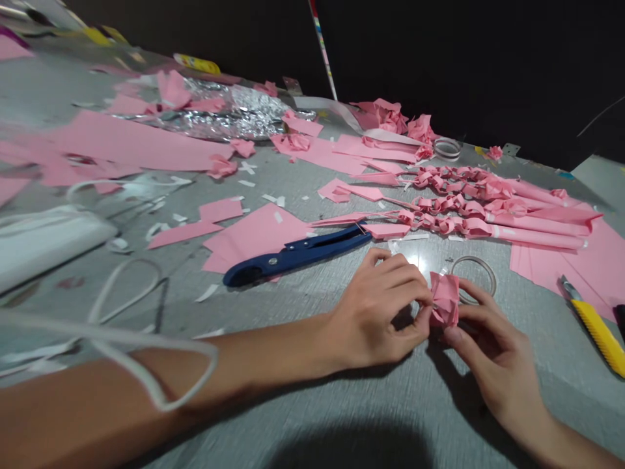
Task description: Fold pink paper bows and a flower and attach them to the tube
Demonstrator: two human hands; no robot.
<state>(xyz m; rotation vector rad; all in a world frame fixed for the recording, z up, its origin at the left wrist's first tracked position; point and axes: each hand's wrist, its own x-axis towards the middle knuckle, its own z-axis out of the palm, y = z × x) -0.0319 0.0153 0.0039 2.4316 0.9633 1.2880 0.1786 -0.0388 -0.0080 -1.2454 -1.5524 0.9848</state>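
Note:
Between my two hands is a small folded pink paper piece (444,299), held just above the grey table. My left hand (385,309) pinches its left side with thumb and forefinger. On the other side, the fingers and thumb of my right hand (493,345) grip its right edge. Behind my right fingers lies a roll of clear tape (481,270) on its side. Dark blue scissors (297,254) rest to the left of my left hand, over pink paper sheets (263,231).
Pink paper chains with rolled stems (459,202) lie at the back right. A yellow box cutter (593,326) is at the right edge. Silver foil (234,107), a glue stick (198,64) and many paper scraps are farther back. A white cord (161,391) loops over my left forearm.

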